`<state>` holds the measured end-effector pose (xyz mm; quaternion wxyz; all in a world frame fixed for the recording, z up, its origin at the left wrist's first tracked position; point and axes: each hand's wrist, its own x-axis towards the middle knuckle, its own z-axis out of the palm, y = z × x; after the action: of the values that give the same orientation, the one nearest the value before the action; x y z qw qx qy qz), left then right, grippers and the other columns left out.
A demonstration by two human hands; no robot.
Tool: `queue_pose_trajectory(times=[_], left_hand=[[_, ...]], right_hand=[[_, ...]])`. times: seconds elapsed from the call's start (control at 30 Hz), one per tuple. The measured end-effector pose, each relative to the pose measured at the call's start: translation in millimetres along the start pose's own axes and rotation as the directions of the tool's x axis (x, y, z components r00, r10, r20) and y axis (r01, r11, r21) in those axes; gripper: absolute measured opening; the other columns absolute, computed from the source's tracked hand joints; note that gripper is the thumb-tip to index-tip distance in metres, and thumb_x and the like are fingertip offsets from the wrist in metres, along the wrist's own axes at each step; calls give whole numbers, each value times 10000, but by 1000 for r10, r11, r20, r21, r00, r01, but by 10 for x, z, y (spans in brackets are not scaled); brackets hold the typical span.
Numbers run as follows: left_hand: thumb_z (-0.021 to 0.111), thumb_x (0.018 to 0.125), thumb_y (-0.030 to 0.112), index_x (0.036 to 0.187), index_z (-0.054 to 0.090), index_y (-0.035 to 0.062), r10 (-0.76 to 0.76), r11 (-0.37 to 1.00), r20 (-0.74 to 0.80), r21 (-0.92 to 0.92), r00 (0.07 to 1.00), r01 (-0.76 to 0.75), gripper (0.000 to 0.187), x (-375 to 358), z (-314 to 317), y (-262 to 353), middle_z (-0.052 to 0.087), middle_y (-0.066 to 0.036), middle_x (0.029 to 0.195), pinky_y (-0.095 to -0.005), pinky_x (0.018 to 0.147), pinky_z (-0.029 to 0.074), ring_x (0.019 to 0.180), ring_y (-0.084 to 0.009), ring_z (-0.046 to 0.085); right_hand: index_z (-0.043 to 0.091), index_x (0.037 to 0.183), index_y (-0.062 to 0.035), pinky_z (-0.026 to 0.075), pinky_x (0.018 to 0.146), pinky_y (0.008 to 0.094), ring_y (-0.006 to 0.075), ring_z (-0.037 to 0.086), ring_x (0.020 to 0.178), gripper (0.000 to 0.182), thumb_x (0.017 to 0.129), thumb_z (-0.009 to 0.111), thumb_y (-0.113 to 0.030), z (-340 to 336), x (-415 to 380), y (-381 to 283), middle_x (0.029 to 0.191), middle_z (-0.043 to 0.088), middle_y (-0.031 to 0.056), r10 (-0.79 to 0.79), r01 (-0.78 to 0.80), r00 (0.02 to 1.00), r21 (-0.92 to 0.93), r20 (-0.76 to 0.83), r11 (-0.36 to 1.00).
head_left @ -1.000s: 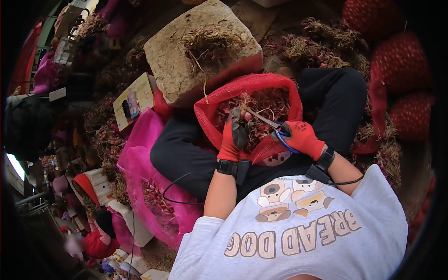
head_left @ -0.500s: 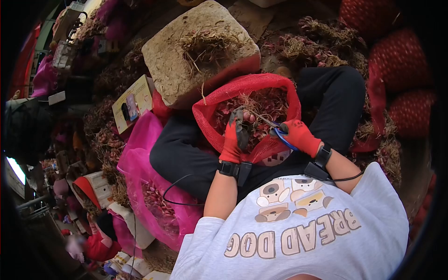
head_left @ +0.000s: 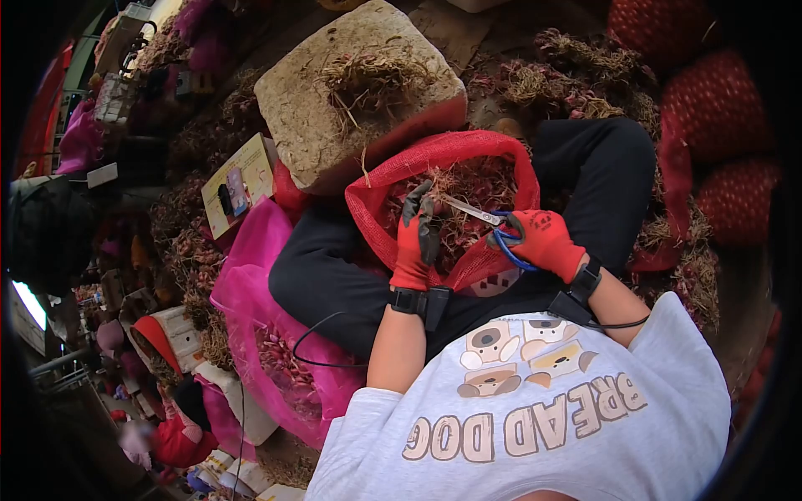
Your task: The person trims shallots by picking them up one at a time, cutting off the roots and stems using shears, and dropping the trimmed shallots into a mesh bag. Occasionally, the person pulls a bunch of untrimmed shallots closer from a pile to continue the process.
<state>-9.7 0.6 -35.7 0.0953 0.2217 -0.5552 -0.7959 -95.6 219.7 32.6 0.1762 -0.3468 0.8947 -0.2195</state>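
My left hand (head_left: 415, 238), in a red and grey glove, is pinched around a wispy tuft of dry shallot stalks (head_left: 442, 181) over the red mesh bag (head_left: 368, 213). Its fingertips partly hide what they grip. My gloved right hand (head_left: 543, 240) is closed on the blue handles of scissors (head_left: 478, 210), whose blades point left towards the tuft. Inside the bag, between my legs, lie reddish shallots (head_left: 487, 185) with dried stalks and roots.
A dirty foam block (head_left: 309, 108) with dry trimmings stands beyond the bag. To the left are a pink mesh bag (head_left: 242, 301) and a yellow box (head_left: 219, 188). Full red sacks (head_left: 714, 104) are stacked right. Another person (head_left: 180, 434) sits at lower left.
The pale shallot bulbs that showed beside my left fingers are out of sight; a stringy tuft shows there. My right hand has shifted slightly right, and the scissor blades show more clearly.
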Motion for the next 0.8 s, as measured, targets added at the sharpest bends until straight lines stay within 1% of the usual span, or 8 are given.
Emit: queue_pose_trajectory(times=[0.17, 0.23, 0.3, 0.37, 0.43, 0.47, 0.67, 0.8], left_hand=[[483, 981, 241, 1241, 474, 48, -115, 987, 51, -108, 992, 120, 323, -39, -16, 44, 583, -76, 1011, -299, 771, 504, 916, -131, 586], [502, 968, 212, 1228, 485, 44, 350, 740, 217, 532, 911, -411, 309, 21, -80, 27, 579, -67, 1018, -312, 777, 505, 918, -147, 590], [524, 947, 173, 1222, 488, 38, 455, 374, 400, 725, 796, -578, 309, 25, -49, 98, 574, -61, 1039, -325, 803, 501, 930, -167, 588], [550, 917, 123, 1224, 484, 28, 406, 366, 398, 754, 823, -545, 328, -21, -9, 169, 568, -58, 1072, -338, 849, 490, 951, -189, 580], [568, 887, 89, 1241, 475, 19, 141, 978, 38, 146, 989, -145, 373, -59, 65, 109, 558, -64, 1129, -335, 904, 465, 997, -198, 566], [576, 871, 72, 1249, 470, 15, -96, 955, -23, -286, 995, 85, 397, -70, 82, 84, 553, -68, 1157, -334, 932, 452, 1020, -202, 559], [570, 832, -37, 1338, 397, 12, 101, 989, 23, 110, 995, -103, 538, 18, 31, -149, 479, -86, 1318, -307, 1029, 373, 1226, -177, 444], [576, 873, 22, 1357, 358, 15, 61, 996, 117, -71, 991, -52, 532, -108, 210, -78, 489, -87, 1291, -294, 1011, 387, 1197, -163, 459]], right_hand=[[602, 836, -82, 482, 645, 395, 286, 644, 778, 407, 784, 639, -484, -34, 17, 155, 810, 655, 106, -77, 93, 990, -129, 118, 987], [594, 803, -79, 476, 633, 393, 291, 644, 753, 400, 785, 645, -475, -111, 22, 171, 776, 649, 109, -163, 182, 979, -163, 121, 970], [606, 789, -72, 460, 621, 381, 300, 633, 709, 412, 794, 647, -482, -86, 23, 166, 757, 648, 122, -84, 92, 988, -57, 126, 994], [622, 787, -67, 432, 590, 356, 267, 583, 631, 400, 810, 654, -465, -58, 46, 150, 693, 610, 114, 34, -54, 989, 137, 142, 989], [641, 796, -64, 390, 539, 319, 191, 493, 519, 363, 835, 665, -424, -52, 104, 148, 582, 537, 87, 181, -246, 964, 401, 195, 882], [655, 857, -66, 362, 534, 282, 91, 417, 546, 312, 862, 656, -378, -97, 151, 157, 619, 520, 12, 221, -394, 906, 524, 361, 755], [620, 949, -37, 412, 550, 211, 33, 526, 644, 246, 851, 684, -254, 443, 386, 133, 782, 599, -28, 116, -272, 962, 813, 249, 515], [563, 966, -21, 450, 530, 254, 87, 549, 593, 273, 797, 713, -173, 509, 710, -121, 721, 594, 36, 109, -86, 993, 928, 50, 363]])
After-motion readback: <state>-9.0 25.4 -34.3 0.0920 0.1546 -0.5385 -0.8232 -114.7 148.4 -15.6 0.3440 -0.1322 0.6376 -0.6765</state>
